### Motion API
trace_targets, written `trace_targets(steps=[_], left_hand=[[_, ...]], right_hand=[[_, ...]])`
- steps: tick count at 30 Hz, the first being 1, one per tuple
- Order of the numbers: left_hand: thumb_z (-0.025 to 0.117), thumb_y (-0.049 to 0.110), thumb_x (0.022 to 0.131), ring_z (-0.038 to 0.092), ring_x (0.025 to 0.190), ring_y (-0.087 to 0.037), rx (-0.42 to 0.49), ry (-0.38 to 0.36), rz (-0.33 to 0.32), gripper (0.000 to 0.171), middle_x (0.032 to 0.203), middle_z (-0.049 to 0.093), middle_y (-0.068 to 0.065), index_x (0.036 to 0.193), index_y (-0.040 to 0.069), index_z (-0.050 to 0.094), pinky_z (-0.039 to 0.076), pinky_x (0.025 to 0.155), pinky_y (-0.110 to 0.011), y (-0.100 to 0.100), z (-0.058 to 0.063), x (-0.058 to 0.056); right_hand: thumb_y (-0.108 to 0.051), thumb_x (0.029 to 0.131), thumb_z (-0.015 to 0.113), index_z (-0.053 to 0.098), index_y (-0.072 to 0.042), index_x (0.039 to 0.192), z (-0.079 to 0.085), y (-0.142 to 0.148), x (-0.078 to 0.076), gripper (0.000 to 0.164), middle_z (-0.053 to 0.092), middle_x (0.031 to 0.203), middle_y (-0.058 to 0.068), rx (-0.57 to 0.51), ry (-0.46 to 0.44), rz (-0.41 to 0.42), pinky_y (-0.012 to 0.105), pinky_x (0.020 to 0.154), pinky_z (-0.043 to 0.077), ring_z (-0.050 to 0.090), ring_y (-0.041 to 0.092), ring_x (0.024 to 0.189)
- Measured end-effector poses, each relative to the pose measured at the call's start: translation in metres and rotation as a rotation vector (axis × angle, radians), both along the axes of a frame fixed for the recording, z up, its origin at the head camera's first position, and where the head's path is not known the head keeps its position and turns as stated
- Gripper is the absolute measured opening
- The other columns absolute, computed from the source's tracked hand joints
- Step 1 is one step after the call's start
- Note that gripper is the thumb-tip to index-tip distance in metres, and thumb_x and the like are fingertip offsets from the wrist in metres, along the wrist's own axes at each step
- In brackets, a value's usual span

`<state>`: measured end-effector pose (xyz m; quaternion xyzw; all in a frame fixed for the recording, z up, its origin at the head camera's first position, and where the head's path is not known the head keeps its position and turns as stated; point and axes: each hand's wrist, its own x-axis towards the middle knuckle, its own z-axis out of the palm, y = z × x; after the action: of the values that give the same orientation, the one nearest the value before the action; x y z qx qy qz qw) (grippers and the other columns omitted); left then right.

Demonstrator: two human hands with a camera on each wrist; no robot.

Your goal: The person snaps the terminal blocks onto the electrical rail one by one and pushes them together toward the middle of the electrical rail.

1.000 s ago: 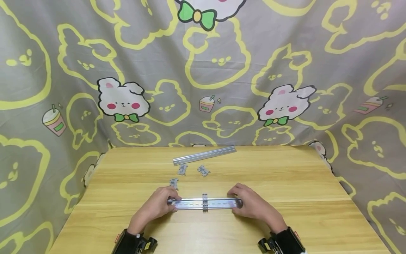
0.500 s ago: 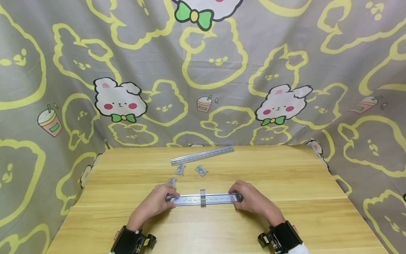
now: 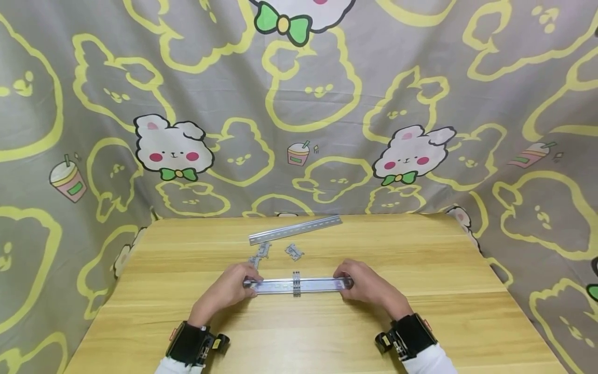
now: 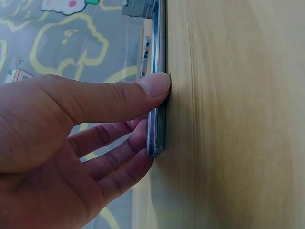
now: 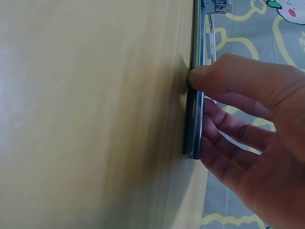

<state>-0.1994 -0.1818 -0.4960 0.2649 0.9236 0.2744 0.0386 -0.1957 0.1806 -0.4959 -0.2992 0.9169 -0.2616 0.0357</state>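
A slotted metal DIN rail [image 3: 320, 284] lies crosswise in front of the person, with several grey clip-like pieces [image 3: 296, 284] side by side across its middle. Its left end is pinched by the left hand [image 3: 235, 283], thumb on the near edge and fingers on the far edge. At the other end the right hand [image 3: 364, 282] grips the rail the same way. In the left wrist view the thumb [image 4: 155, 86] presses the rail's edge close to the wood. The right wrist view has the rail end [image 5: 193, 138] between thumb and fingers.
Behind lies a second slotted rail [image 3: 295, 230], slanted near the table's back edge. Loose grey clips lie in front of it: one [image 3: 294, 252] to the right, another [image 3: 263, 250] to the left, a third [image 3: 254, 261] by the left hand. A patterned curtain [image 3: 317, 130] surrounds the wooden table [image 3: 420, 249].
Both hands have moved the held rail away from the person, toward the loose clips. The clip by the left hand has shifted back, close to its neighbour. The camera view has drifted slightly.
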Motion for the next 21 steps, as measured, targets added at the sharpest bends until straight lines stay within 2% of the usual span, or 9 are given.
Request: trace_targets(steps=[7, 16, 21], left_hand=[[0.085, 0.002, 0.067, 0.061, 0.082, -0.021, 0.005, 0.027, 0.006, 0.03, 0.092, 0.069, -0.004, 0.097, 0.003, 0.078, 0.056, 0.073, -0.037, 0.0028, -0.0002, -0.0045], [0.083, 0.001, 0.068, 0.063, 0.082, -0.022, 0.006, 0.013, 0.015, 0.031, 0.092, 0.068, -0.005, 0.099, 0.003, 0.077, 0.058, 0.075, -0.038, 0.0032, 0.0019, -0.0078], [0.084, 0.002, 0.069, 0.063, 0.082, -0.022, 0.017, 0.021, 0.012, 0.032, 0.092, 0.068, -0.005, 0.1, 0.004, 0.076, 0.058, 0.074, -0.039, 0.002, 0.0009, -0.006]], right_hand=[[-0.006, 0.071, 0.078, 0.069, -0.003, 0.103, -0.0009, 0.0008, -0.0061, 0.033, 0.063, 0.098, 0.005, 0.008, -0.018, -0.008, 0.036, 0.073, 0.056, 0.059, 0.02, 0.084], [-0.007, 0.073, 0.078, 0.069, -0.005, 0.105, -0.0019, 0.0008, -0.0106, 0.033, 0.063, 0.101, 0.002, 0.007, -0.03, -0.016, 0.036, 0.076, 0.056, 0.059, 0.019, 0.088], [-0.011, 0.077, 0.078, 0.067, -0.003, 0.113, 0.0032, 0.0018, -0.009, 0.039, 0.064, 0.104, 0.007, -0.017, -0.043, -0.004, 0.04, 0.079, 0.056, 0.06, 0.023, 0.092]])
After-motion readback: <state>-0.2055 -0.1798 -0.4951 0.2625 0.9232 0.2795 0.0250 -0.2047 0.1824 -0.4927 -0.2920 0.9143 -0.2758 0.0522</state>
